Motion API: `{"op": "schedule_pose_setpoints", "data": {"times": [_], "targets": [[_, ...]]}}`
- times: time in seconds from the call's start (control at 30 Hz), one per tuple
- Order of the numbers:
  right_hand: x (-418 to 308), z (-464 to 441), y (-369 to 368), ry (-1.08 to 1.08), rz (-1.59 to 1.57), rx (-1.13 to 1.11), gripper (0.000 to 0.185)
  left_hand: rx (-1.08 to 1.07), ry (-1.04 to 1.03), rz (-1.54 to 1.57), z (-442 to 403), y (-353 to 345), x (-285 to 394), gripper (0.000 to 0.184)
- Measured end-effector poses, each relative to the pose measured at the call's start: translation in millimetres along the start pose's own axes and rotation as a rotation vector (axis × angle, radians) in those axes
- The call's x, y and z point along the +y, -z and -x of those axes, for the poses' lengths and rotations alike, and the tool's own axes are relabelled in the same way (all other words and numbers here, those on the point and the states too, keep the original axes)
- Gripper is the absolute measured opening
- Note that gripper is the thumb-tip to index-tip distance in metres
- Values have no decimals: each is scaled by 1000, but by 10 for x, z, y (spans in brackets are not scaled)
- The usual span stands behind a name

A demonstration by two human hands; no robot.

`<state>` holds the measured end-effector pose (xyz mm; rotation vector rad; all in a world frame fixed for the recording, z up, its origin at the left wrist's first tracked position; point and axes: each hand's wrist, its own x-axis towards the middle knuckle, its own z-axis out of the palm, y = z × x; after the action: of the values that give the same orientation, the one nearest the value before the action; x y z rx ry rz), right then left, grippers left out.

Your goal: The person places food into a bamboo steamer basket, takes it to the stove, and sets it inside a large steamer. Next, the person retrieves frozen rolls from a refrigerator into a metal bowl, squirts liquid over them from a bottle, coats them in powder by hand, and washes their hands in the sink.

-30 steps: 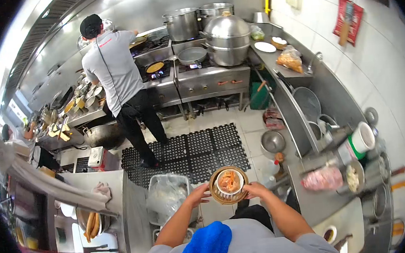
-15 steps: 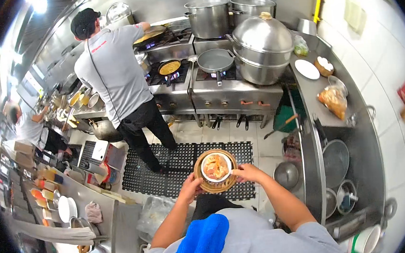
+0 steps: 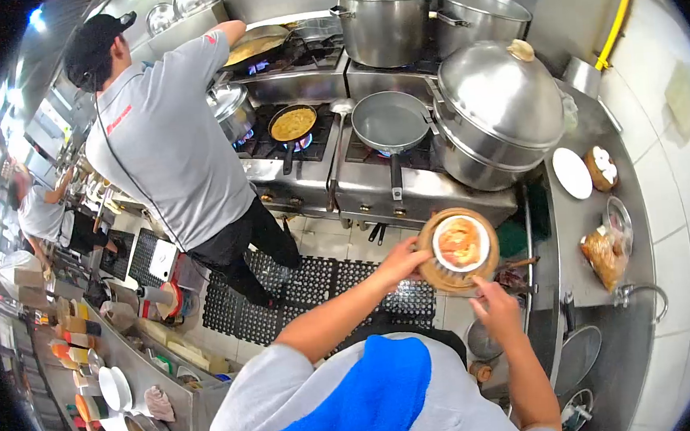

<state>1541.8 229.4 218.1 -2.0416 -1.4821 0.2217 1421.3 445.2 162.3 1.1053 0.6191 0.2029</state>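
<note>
At far left, a steel counter (image 3: 182,390) runs toward the lower edge of the view, with stacked white plates (image 3: 115,389) and a pinkish cloth (image 3: 159,404) near its right end. Beyond that end, a black perforated mat (image 3: 330,285) and pale tiles make a strip of floor reaching to the stove (image 3: 441,196). A co-worker (image 3: 169,140) in a grey shirt stands on the mat's left part, one arm stretched over the stove's back burners. On the front burners, a small pan (image 3: 293,124) of yellow food and a grey pan (image 3: 390,121) point their handles toward the front edge; a large domed steamer (image 3: 495,114) fills the right front corner.

The wearer's left hand (image 3: 401,261) is closed around the left rim of a round wooden basket (image 3: 454,213), held in the air before the stove's right end. A white bowl (image 3: 436,242) of orange food sits inside. The right hand (image 3: 498,307), fingers loosely bent, meets the basket's lower right edge; whether it grips is unclear. A gap separates the basket from the right-hand counter (image 3: 561,235), where a white plate (image 3: 572,173) lies near the left edge.
</note>
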Motion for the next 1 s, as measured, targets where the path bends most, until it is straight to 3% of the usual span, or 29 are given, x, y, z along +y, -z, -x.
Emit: {"op": "schedule_pose_setpoints", "data": {"times": [0.1, 0.2, 0.3, 0.4, 0.43, 0.5, 0.57, 0.6, 0.63, 0.73, 0.8, 0.93, 1.0], "targets": [[197, -292, 303, -35, 175, 157, 37, -66, -16, -62, -574, -333, 227, 64], [526, -436, 630, -72, 298, 166, 34, -199, 55, -126, -929, -704, 565, 63], [806, -481, 981, -97, 323, 166, 31, -246, -21, -115, -1352, -1051, 572, 66], [1016, -635, 1383, -92, 342, 206, 29, -298, -94, -308, -1502, -1370, 942, 78], [1119, -665, 1476, -73, 332, 201, 29, -322, -101, -447, -1551, -1437, 1102, 72], [1378, -670, 1660, -79, 297, 225, 30, -273, -520, -920, -1942, -1445, 1220, 60], [1526, -686, 1807, -168, 313, 204, 30, -273, -359, -957, -1690, -1493, 2099, 51], [1549, -715, 1894, -176, 320, 203, 30, -202, -684, -1023, -2070, -1394, 2083, 50], [1567, -713, 1995, -198, 337, 211, 31, -120, -515, -1050, -1948, -1420, 2544, 50], [1677, -682, 2111, -228, 321, 301, 31, 81, -962, -1281, -2485, -1287, 3362, 45], [1709, -622, 2127, -231, 291, 312, 31, 174, -1047, -1455, -2833, -1278, 3810, 43], [1861, -424, 2168, -319, 326, 358, 30, 65, -922, -1681, -3591, -1397, 4108, 51], [1900, -335, 2144, -373, 320, 397, 31, -289, -1009, -1739, -3941, -1459, 4105, 60]]}}
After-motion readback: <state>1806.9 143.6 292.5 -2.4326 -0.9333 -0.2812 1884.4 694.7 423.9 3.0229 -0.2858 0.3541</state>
